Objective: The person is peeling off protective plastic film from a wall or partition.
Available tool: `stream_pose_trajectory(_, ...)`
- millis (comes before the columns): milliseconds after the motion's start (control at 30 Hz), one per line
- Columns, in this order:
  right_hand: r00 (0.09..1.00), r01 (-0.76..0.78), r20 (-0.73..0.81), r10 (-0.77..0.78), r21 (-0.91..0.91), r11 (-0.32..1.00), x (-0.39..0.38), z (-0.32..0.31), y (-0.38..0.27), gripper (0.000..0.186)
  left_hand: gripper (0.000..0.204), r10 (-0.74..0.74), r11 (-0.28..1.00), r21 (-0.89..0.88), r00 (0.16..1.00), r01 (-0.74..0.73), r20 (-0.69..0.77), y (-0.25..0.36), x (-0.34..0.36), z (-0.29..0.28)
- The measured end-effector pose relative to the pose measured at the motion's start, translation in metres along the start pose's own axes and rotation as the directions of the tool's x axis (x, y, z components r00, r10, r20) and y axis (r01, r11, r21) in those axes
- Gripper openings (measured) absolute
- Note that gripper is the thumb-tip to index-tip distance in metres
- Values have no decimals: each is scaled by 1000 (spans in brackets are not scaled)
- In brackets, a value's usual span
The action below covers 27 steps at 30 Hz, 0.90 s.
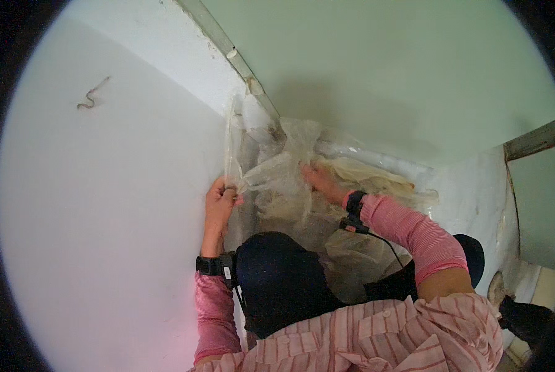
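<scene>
At the far left, a white panel (104, 204) fills that side, and a thin, curled dark strip (90, 98) shows on its upper part. Next, at the panel's right edge, the person's left hand (218, 208) pinches the edge of a clear plastic sheet (283, 167) between thumb and fingers. A black wristband (211, 266) circles that wrist above a pink sleeve (215, 316). The sheet lies crumpled in the middle, between the 2 hands and in front of a dark-clothed knee (283, 273). To its right, the right hand (324, 181) reaches in over the sheet with its fingertips at the folds; it is blurred, so whether it grips any plastic cannot be told. Beyond the sheet, a pale green surface (376, 56) spans the upper right. At the far right, a brownish strip (537, 137) borders the green, with a black object (525, 317) below.
</scene>
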State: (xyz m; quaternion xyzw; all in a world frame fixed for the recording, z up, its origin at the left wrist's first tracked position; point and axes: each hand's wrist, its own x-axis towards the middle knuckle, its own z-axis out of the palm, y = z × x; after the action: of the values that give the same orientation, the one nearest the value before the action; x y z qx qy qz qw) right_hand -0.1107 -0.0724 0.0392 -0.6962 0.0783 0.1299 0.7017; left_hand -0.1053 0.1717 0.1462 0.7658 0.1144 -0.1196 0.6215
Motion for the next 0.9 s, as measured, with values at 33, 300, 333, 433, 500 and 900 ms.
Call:
stream_pose_trajectory(33,997,-30,-60,39,148,989,10,-9,1,43,22,14,1000,27,999,-15,32,-8,3,2)
stream_pose_trajectory(300,838,525,4,-545,-277,805,71,-49,10,34,24,-77,997,-9,990,79,122,-35,20,20)
stream_pose_trajectory(333,967,251,-70,-244,126,960,71,-34,0,36,23,-98,993,-49,988,105,117,-39,22,14)
stream_pose_trajectory(433,958,259,-115,-263,-48,965,75,-39,13,29,24,-95,986,-124,985,113,141,-41,35,26)
stream_pose_trajectory(500,820,474,8,-573,-570,671,81,-39,23,21,24,-82,984,-146,987,102,139,-44,47,31)
stream_pose_trajectory(900,934,196,-304,-187,0,981,80,-5,37,25,30,43,998,24,920,-57,389,-34,154,133)
